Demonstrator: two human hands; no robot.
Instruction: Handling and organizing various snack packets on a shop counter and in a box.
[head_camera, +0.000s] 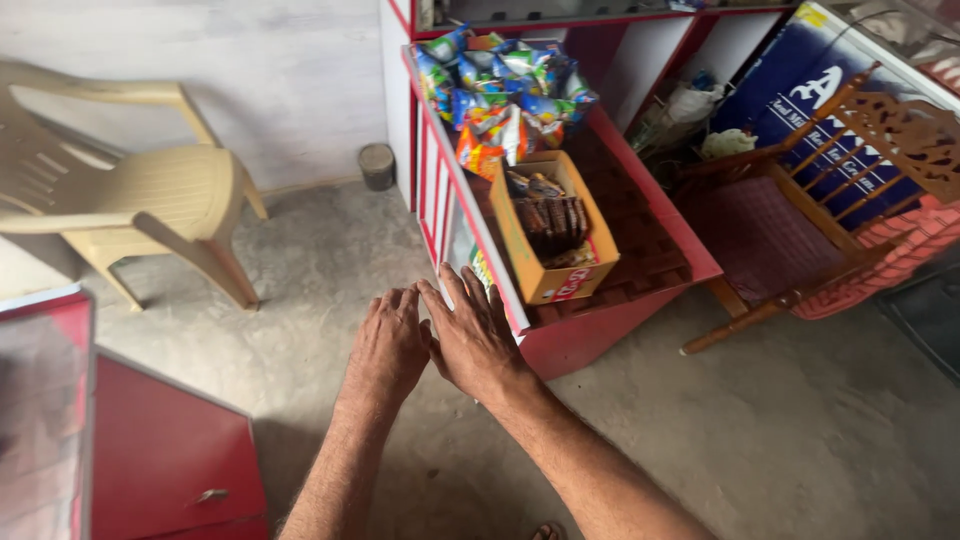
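both hands were extended forward, palms down, side by side over the concrete floor (330, 260). the left hand (388, 345) lay flat with fingers spread apart and held nothing; its thumb side touched or nearly touched the right hand (474, 340). the right hand was likewise flat, fingers splayed and empty, its fingertips (452, 281) reaching just short of the front edge of a red and white display counter (640, 290). whether they touched that edge could not be told.

on the counter top, just beyond the right hand, stood an open orange cardboard box (535, 265) holding a row of dark wrapped snack bars (550, 220). behind the box, further along the counter, lay a heap of bright blue, green and orange snack packets (500, 95), touching the box's far end.

to the right of the counter stood a wooden chair (800, 220) with a dark red seat, and behind it a blue printed board (790, 100). to the left, well apart from the hands, a beige plastic chair (130, 200) stood on the floor near the pale wall. a small dark round container (377, 165) sat at the base of that wall beside the counter. a red cabinet (170, 450) with a small handle occupied the lower left corner of the view.
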